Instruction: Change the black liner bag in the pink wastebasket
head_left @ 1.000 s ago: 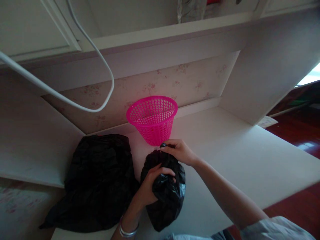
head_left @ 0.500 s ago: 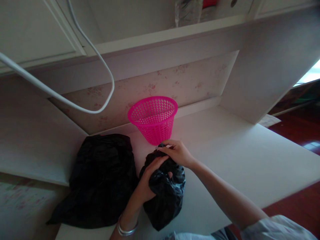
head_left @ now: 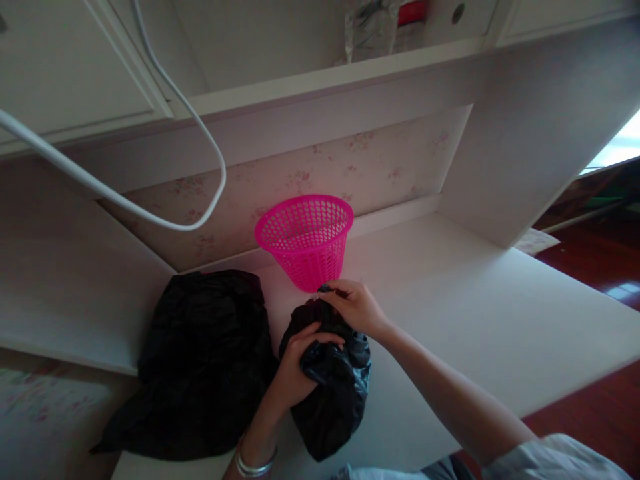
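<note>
A small crumpled black plastic bag (head_left: 333,393) lies on the white desk (head_left: 450,300). My left hand (head_left: 295,370) is closed round the bag's middle, fingers curled into the plastic. My right hand (head_left: 353,305) pinches the bag's top edge just in front of the pink mesh basket (head_left: 304,239), which stands upright and looks empty near the back wall. A silver bangle (head_left: 255,463) is on my left wrist.
A larger black bag (head_left: 200,360) lies flat to the left of the small one, hanging over the desk's front corner. A white cable (head_left: 150,213) loops down from the upper left. A shelf (head_left: 350,67) runs overhead. Red wooden floor (head_left: 600,280) shows at right.
My left hand shifted its grip slightly on the small bag, fingers first rising toward the top, now curled over the middle again. My right hand has hardly moved.
</note>
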Available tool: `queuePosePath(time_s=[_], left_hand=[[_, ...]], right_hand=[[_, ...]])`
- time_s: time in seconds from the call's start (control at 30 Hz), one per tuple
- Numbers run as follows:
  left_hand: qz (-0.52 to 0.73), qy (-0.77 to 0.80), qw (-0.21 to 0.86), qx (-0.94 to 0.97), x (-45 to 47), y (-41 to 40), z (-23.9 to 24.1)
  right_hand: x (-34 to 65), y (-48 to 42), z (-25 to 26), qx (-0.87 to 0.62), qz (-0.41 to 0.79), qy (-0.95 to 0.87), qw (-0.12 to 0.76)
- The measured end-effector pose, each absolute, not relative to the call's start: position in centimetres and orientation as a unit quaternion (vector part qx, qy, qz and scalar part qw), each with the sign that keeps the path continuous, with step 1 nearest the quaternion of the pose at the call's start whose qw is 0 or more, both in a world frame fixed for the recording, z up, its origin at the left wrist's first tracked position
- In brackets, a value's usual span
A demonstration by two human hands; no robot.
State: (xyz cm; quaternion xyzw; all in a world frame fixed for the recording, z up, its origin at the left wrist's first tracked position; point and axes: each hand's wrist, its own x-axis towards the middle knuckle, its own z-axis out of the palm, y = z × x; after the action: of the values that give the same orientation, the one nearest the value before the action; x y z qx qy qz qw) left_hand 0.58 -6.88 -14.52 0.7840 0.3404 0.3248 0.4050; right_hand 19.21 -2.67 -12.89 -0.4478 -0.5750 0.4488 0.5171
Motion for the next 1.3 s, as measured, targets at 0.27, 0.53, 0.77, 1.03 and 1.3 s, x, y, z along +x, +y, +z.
queuePosePath(time_s=[0.27,0.53,0.77,1.03,1.3], left_hand=[[0.419,0.399,0.37,0.727,0.6,-6.6,-15.1],[0.4,0.368,0.391,0.743,1.4,-6.4,-13.8],[0.354,0.349,0.417,0.761,1.0,-6.8,-14.1],[0.364,0.359,0.401,0.76,0.3,-7.5,-15.0],[0.367,0.365,0.375,0.769,0.3,-7.8,-15.3]], right_hand=[[19.3,-2.8,-13.0,-0.426,0.463,-0.577,0.521],[19.2,-3.1,-13.4,-0.437,0.454,-0.581,0.515],[19.0,-2.8,-13.6,-0.465,0.438,-0.558,0.53],[18.8,-1.9,-14.8,-0.468,0.493,-0.479,0.556],[19.8,-4.4,-16.0,-0.383,0.63,-0.524,0.427]])
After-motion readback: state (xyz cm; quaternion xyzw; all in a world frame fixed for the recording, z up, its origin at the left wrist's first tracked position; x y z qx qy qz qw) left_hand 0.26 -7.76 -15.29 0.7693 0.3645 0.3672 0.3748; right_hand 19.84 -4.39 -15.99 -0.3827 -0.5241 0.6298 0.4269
